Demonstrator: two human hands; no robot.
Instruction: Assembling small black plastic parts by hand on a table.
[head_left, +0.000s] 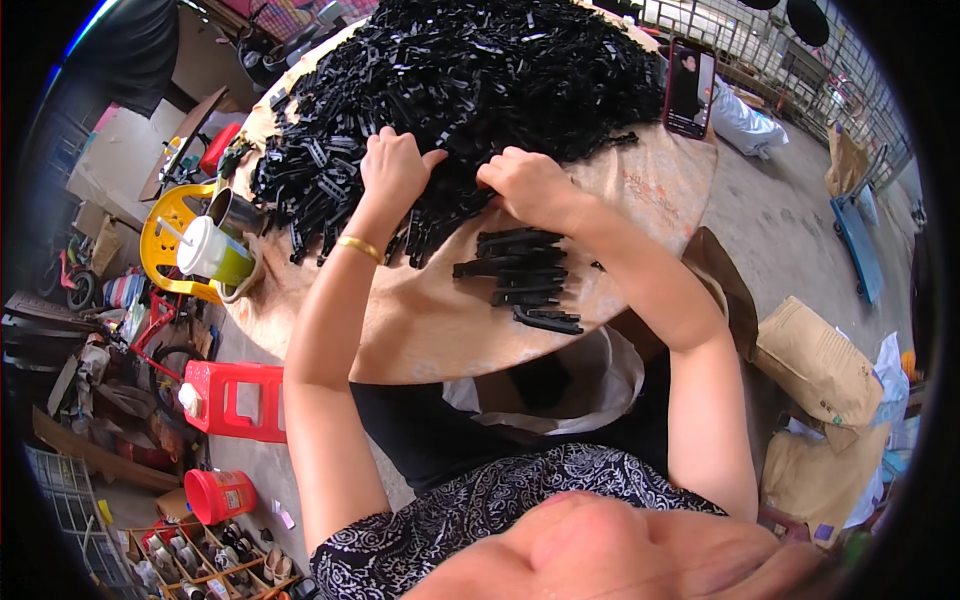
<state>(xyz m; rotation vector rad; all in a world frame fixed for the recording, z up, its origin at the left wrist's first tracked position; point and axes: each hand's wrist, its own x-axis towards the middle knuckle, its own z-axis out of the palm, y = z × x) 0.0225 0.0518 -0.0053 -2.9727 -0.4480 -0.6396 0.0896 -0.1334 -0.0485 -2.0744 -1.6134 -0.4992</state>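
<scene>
Across the cloth-covered table [650,210] I see a big pile of black plastic pieces [470,65], both hands at its near side. Left hand [393,168] — fingers curled down over the pile, thumb out to the side; tips hidden, can't tell if they pinch anything. Right hand [525,185] — fingers bent inward, grip hidden from me, can't tell either. A short row of pieces [520,270] lies on the cloth, just below the right hand. Small text on the phone [689,90], a label on the red bucket [220,495], print on the brown paper bag [820,360]: all too small to read. Top edge cuts off the pile; the table partly covers a white sack [622,372].
</scene>
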